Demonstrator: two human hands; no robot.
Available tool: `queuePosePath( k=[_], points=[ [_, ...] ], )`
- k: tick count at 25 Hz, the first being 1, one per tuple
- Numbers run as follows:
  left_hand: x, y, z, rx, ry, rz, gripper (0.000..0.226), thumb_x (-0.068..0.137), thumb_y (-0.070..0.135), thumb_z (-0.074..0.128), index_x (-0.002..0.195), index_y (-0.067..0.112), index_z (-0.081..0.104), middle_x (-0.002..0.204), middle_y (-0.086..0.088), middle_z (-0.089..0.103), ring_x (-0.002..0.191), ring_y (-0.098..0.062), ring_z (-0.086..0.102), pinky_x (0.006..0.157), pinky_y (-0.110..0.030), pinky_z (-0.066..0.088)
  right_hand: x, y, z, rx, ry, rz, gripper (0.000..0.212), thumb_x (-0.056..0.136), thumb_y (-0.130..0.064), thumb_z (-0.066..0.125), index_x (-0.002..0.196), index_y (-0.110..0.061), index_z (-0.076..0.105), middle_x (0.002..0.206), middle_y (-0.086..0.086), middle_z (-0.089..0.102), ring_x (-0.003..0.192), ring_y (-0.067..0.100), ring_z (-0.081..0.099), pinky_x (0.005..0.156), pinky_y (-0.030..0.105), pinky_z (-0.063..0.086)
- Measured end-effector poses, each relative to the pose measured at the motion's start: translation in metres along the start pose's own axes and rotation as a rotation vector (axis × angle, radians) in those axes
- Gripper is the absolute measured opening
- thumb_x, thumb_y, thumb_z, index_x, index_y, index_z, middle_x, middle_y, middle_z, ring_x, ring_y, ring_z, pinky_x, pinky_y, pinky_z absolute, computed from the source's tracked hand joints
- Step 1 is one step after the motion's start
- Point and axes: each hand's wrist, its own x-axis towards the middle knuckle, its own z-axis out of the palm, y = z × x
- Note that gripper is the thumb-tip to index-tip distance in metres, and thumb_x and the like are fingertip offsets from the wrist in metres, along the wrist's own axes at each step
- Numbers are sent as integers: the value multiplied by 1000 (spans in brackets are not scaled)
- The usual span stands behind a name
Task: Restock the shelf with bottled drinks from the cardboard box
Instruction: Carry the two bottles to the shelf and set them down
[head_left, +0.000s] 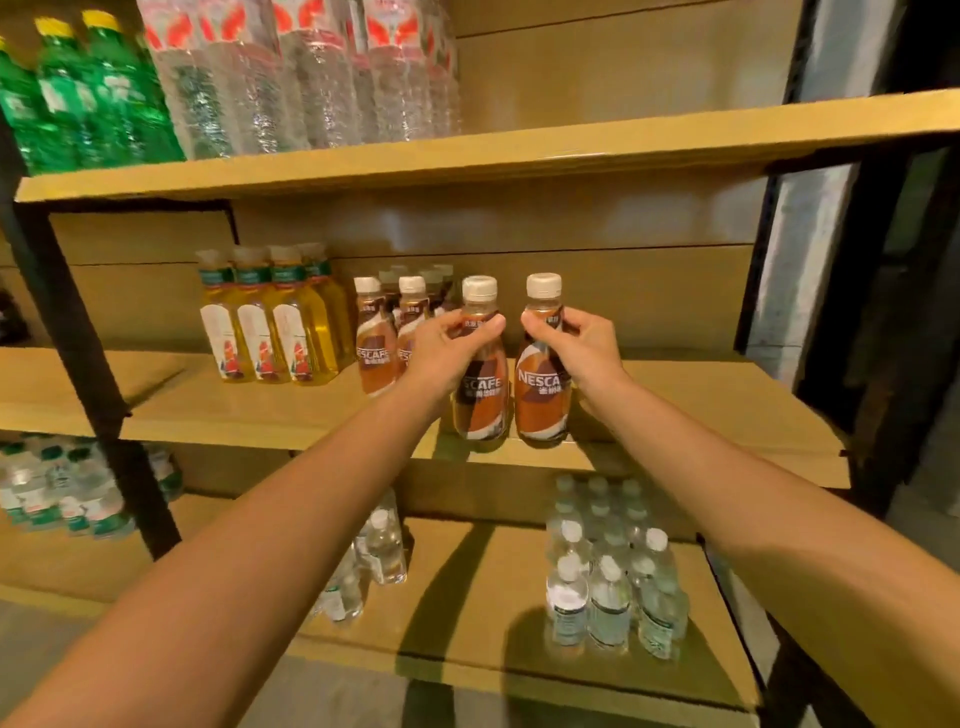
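Our left forearm (234, 545) and right forearm (753, 493) reach up and forward from the bottom corners toward the middle shelf (701, 405). We have the left hand (447, 348) wrapped round the neck of one brown coffee bottle (480, 410), its grip clamped there with the thumb across the front just under the white cap. Our right hand (576, 348) pinches the neck of a second coffee bottle (540, 405) in the same way, that grip also closed on it. Both bottles stand upright, side by side and just apart, their bases at the front edge of the middle shelf; we cannot tell whether they rest on it. Behind and to the left stand more coffee bottles (371, 343), then a row of yellow drinks (270, 332). On the upper shelf (571, 140) we see clear water bottles (311, 78) beside green bottles (88, 98). Below, the lower shelf (493, 597) carries a cluster of small water bottles (608, 587)
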Motion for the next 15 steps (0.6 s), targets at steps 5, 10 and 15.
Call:
queuePosePath(
  k=[5,10,15],
  points=[
    [49,-19,5,-42,-109,-23,38,84,26,67,119,12,61,113,-5,66,103,-18,61,90,-36,49,29,14,10,-40,139,18,23,85,-24,66,103,-10,64,95,2,68,86,11,64,75,23,50],
    [68,-33,21,-102,-170,-14,28,88,26,63,113,15,61,95,6,63,86,-8,58,69,-20,45,44,30,4,-61,196,27,23,85,-24,66,103,-10,64,97,3,68,87,13,64,74,22,50],
    [74,-48,32,-122,-180,36,21,88,29,62,107,21,61,98,4,67,100,-17,63,84,-32,51,52,42,-1,-98,199,-24,16,86,-24,64,98,-14,63,89,-3,67,87,12,65,77,25,52]
  ],
)
